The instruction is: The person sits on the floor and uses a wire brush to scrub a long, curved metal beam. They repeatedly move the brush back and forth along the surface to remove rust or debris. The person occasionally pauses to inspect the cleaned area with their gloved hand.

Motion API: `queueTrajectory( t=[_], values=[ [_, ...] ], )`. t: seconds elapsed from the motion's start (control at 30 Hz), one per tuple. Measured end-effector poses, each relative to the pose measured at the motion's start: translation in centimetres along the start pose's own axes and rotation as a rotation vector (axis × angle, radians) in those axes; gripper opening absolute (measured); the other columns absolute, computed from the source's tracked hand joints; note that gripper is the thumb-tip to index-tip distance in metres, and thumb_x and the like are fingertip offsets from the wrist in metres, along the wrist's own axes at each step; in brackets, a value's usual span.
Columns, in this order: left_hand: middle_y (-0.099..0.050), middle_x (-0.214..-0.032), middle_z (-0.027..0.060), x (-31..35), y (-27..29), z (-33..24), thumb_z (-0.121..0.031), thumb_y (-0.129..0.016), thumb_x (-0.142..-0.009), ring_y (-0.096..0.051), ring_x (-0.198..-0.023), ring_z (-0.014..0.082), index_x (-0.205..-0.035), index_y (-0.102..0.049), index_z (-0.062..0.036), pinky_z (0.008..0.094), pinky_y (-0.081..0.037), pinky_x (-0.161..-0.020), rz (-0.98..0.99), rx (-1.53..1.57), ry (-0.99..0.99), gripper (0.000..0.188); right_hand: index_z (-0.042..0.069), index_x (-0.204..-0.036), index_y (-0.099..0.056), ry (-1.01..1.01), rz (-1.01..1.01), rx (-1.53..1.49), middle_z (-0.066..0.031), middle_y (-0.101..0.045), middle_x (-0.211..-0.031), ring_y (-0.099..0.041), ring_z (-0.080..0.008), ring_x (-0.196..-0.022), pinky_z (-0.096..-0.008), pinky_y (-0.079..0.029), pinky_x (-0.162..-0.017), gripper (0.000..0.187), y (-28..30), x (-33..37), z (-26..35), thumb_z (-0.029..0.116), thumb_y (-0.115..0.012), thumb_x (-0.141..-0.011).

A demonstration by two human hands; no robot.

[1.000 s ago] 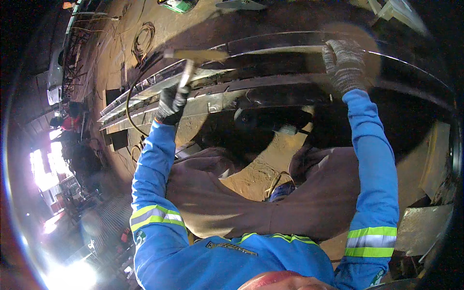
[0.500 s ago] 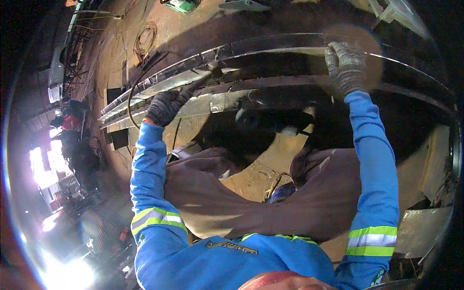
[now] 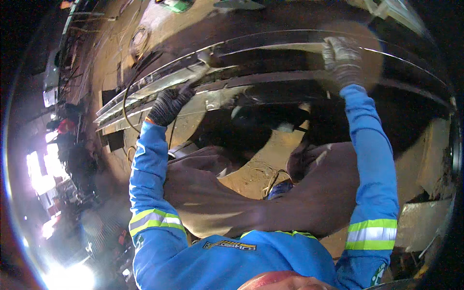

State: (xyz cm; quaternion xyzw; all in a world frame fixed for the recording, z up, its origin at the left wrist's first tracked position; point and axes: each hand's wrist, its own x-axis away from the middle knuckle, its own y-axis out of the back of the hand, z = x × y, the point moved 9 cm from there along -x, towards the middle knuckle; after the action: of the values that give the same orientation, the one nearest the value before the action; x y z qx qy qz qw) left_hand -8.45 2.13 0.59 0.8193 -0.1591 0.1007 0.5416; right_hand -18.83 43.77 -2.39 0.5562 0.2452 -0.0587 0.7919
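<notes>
My left hand (image 3: 170, 104), in a dark knit glove, is closed around the handle of a slim hammer-like tool (image 3: 197, 75). The tool's wider end is blurred and lies over the long metal beam (image 3: 224, 91); I cannot tell whether it touches. This beam, with raised edges, runs across in front of my knees. On the right, my gloved right hand (image 3: 342, 60) is closed over the beam's far edge, its fingertips partly hidden. A dark cable (image 3: 125, 108) loops beside my left wrist.
Coiled cable (image 3: 140, 41) lies on the floor at far left, and a green and white object (image 3: 175, 5) at the far edge. A pale metal frame (image 3: 396, 14) stands far right. Flat plates (image 3: 425, 224) lie right of my arm. A blue shoe (image 3: 281, 189) shows between my legs.
The tool's wider end has swung up and leftward in my left hand. My right hand has shifted slightly left along the edge, its fingers more curled. The view has tilted a little.
</notes>
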Motion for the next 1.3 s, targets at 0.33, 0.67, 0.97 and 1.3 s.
queueTrajectory(
  t=[0.33, 0.67, 0.97, 1.3],
  values=[
    [-0.067, -0.084, 0.0141, -2.9, 0.7, -18.8, -0.029, -0.064, -0.083, -0.064, -0.075, 0.0201, -0.095, -0.062, 0.0036, 0.0322, -0.047, -0.065, -0.198, 0.441, -0.521, 0.035, 0.01, -0.098, -0.064, -0.078, -0.18, 0.072, -0.015, -0.062, -0.103, -0.053, -0.0358, -0.102, -0.0458, -0.034, -0.099, 0.027, 2.6, -0.8, -2.3, 0.032, -0.057, -0.084],
    [-0.062, -0.081, 0.0222, -7.8, -7.5, -15.0, -0.038, -0.06, -0.083, -0.06, -0.075, 0.0411, -0.101, -0.06, -0.0006, 0.0456, -0.047, -0.064, -0.136, -0.441, -0.636, 0.042, 0.018, -0.111, -0.06, -0.177, 0.049, 0.214, -0.0105, -0.053, -0.122, -0.041, -0.0278, -0.122, -0.0477, -0.02, -0.108, 0.036, 1.8, 0.4, -7.1, 0.041, -0.046, -0.087],
    [-0.059, -0.065, 0.0205, -6.1, -5.8, -20.8, -0.039, -0.061, -0.082, -0.06, -0.06, 0.037, -0.091, -0.06, -0.0013, 0.0439, -0.046, -0.053, -0.287, -0.243, -0.515, 0.038, 0.013, -0.104, -0.064, -0.174, -0.018, 0.189, -0.0127, -0.057, -0.115, -0.047, -0.0324, -0.115, -0.0473, -0.026, -0.106, 0.037, 3.6, 1.3, -8.1, 0.041, -0.047, -0.086],
    [-0.063, -0.075, 0.0216, -6.3, -5.7, -20.0, -0.038, -0.059, -0.085, -0.062, -0.069, 0.0354, -0.094, -0.06, -0.0003, 0.0394, -0.047, -0.061, -0.269, -0.161, -0.224, 0.038, 0.007, -0.1, -0.063, -0.262, 0.044, 0.08, -0.0193, -0.057, -0.113, -0.049, -0.0345, -0.111, -0.052, -0.021, -0.105, 0.046, 3.3, 0.5, -9.0, 0.043, -0.035, -0.088]
  ],
)
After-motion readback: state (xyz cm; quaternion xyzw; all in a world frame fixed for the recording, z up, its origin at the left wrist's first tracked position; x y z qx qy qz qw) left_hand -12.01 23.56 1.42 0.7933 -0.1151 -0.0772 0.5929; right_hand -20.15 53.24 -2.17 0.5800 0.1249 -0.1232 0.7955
